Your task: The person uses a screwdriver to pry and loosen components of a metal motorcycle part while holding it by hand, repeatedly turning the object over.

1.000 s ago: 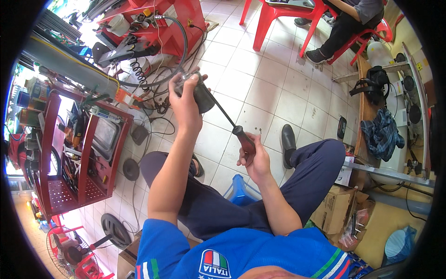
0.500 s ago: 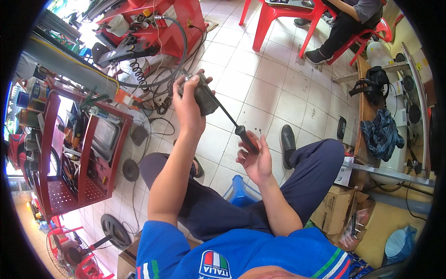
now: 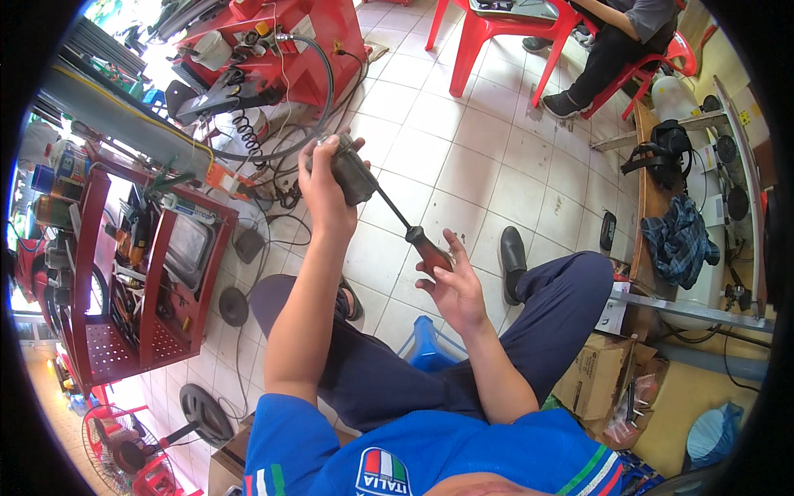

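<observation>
My left hand (image 3: 327, 194) is raised in front of me, its fingers wrapped round a dark grey, roughly cylindrical metal part (image 3: 354, 177). A screwdriver (image 3: 430, 250) with a dark red and black handle slants up from my right hand (image 3: 457, 289). Its thin black shaft reaches the side of the metal part; where the tip sits is hidden. My right fingers and thumb hold the lower end of the handle, with one finger stretched away from it.
To the left stands a red tool cart (image 3: 149, 331) with trays of tools. A blue stool (image 3: 426, 339) shows between my legs. Hoses and cables lie by a red machine (image 3: 310, 50). Another person (image 3: 616, 66) sits near a red table (image 3: 496, 33). A cardboard box (image 3: 591, 376) is at right.
The metal part and screwdriver have moved slightly left and down, and the metal part has tilted. My right fingers have shifted on the handle, one finger now stretched upward.
</observation>
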The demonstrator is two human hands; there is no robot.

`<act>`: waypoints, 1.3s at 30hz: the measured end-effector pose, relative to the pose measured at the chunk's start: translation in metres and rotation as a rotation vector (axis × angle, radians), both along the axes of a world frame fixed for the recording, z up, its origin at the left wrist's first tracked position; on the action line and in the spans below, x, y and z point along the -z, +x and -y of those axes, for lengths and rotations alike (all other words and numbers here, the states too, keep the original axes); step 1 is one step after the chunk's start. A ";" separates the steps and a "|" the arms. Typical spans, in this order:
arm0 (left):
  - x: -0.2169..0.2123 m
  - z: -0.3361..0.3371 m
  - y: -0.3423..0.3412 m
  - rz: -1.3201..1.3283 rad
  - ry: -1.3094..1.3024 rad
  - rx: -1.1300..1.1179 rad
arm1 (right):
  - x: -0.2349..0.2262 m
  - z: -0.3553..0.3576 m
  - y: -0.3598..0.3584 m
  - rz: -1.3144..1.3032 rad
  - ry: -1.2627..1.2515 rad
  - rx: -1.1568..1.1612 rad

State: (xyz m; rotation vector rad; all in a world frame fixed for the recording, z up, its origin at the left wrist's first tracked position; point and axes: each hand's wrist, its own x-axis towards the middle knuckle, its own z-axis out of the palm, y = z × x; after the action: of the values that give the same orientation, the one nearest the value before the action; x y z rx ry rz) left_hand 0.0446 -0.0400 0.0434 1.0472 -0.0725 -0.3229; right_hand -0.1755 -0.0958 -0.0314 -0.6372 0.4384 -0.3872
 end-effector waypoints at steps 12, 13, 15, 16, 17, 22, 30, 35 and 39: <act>-0.006 0.002 -0.004 0.017 0.001 0.008 | 0.002 0.000 -0.001 -0.035 0.057 0.040; -0.008 0.003 -0.006 0.022 0.016 0.013 | 0.017 0.006 -0.005 0.098 0.135 -0.050; -0.010 0.004 -0.010 0.034 0.050 0.017 | 0.040 0.022 -0.010 0.368 0.294 -0.234; -0.008 0.002 -0.009 0.015 0.025 0.029 | 0.037 0.020 -0.010 0.296 0.273 -0.201; -0.004 0.000 -0.008 -0.003 0.000 0.040 | 0.033 0.015 -0.012 0.224 0.252 -0.168; -0.002 -0.004 0.001 0.009 -0.037 0.045 | -0.003 -0.001 0.001 0.031 0.173 0.021; 0.000 -0.004 -0.002 -0.003 -0.081 0.085 | -0.003 0.001 -0.003 0.058 0.247 -0.040; -0.006 0.000 -0.004 0.073 -0.003 0.050 | 0.020 0.016 -0.010 0.079 0.182 -0.081; -0.001 0.002 -0.010 0.034 -0.039 0.099 | 0.036 0.018 -0.016 0.184 0.264 -0.184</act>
State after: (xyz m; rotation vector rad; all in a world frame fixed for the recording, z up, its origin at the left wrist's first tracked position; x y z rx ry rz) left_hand 0.0341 -0.0415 0.0441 1.0120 -0.1616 -0.3920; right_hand -0.1915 -0.1137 -0.0672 -0.3765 0.2468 -0.2059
